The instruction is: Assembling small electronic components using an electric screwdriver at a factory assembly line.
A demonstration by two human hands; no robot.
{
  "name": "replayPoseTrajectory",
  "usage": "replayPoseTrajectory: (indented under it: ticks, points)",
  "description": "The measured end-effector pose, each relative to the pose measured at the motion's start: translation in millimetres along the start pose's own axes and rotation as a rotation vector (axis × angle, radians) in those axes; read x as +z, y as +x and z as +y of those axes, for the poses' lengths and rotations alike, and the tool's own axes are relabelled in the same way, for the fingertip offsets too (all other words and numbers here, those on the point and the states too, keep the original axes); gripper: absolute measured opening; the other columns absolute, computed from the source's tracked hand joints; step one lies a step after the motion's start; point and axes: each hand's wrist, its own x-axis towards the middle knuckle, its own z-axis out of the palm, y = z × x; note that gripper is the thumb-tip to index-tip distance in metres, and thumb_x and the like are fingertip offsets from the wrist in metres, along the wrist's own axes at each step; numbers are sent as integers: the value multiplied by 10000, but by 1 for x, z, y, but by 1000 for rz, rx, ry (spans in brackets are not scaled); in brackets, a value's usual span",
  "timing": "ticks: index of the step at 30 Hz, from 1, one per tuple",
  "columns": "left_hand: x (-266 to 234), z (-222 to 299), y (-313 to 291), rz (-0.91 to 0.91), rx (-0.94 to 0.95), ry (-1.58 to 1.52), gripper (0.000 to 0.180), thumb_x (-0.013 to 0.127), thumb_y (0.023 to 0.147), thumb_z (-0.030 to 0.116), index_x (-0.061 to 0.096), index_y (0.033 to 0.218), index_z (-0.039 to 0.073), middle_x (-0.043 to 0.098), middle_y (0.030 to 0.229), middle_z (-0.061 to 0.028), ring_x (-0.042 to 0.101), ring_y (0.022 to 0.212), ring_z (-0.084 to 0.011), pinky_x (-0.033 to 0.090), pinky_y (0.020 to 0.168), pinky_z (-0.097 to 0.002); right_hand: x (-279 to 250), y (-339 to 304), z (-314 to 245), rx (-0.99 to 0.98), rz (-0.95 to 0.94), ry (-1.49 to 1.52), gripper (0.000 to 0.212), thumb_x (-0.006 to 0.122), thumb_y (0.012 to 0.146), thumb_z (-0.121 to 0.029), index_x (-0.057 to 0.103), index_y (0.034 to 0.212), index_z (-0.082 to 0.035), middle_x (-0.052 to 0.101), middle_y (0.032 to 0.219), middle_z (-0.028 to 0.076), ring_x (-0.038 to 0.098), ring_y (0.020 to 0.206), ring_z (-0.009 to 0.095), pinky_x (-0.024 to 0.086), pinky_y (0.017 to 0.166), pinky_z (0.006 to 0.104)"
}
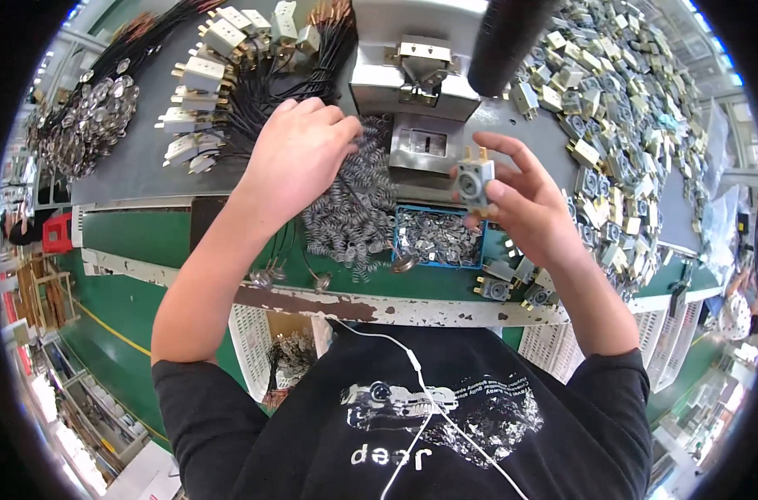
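My right hand [529,196] grips a small grey-and-white plug housing [474,182] between thumb and fingers. Two brass prongs point up from it, and a round recess shows on its face. Over the left edge of a heap of small metal coil springs [350,212], my left hand [306,150] is closed with its fingers curled down. The fingertips are turned away, so whatever they pinch is hidden. Beyond and between the hands stands a metal press fixture [421,75] with a steel block [429,143] in front of it.
A blue tray [439,262] of small metal parts sits before the block. Plug housings [604,125] are heaped at right. At left lie wired white plugs [200,79], black cables [254,104] and round metal discs [92,121]. A dark cylinder [508,46] hangs beside the press.
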Motion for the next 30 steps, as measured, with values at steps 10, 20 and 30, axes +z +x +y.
replayPoseTrajectory:
  ticks: [10, 20, 30]
  points:
    - [-6, 2, 3, 39, -49, -107, 136, 690, 917, 104, 691, 1044, 53, 658, 955, -72, 638, 963, -276, 494, 894, -402, 4, 4, 0, -191, 14, -313, 623, 659, 1018, -96, 356, 1560, -63, 655, 1290, 154, 646, 1150, 208, 555, 886, 341]
    - [-8, 2, 6, 30, -91, -375, 187, 684, 927, 80, 673, 1106, 30, 639, 1000, -123, 654, 972, -326, 533, 862, -431, 2, 10, 2, -25, -178, 95, 566, 512, 1092, -206, 294, 1604, -103, 591, 1372, 273, 674, 1152, 317, 605, 870, 395]
    - [-49, -10, 0, 217, -331, -528, 181, 694, 950, 60, 660, 1126, 35, 668, 946, -79, 642, 812, -158, 491, 702, -280, 6, 28, 0, -457, -11, -610, 396, 611, 1019, -21, 437, 1372, -61, 560, 1318, 152, 631, 1211, 230, 544, 1012, 347]
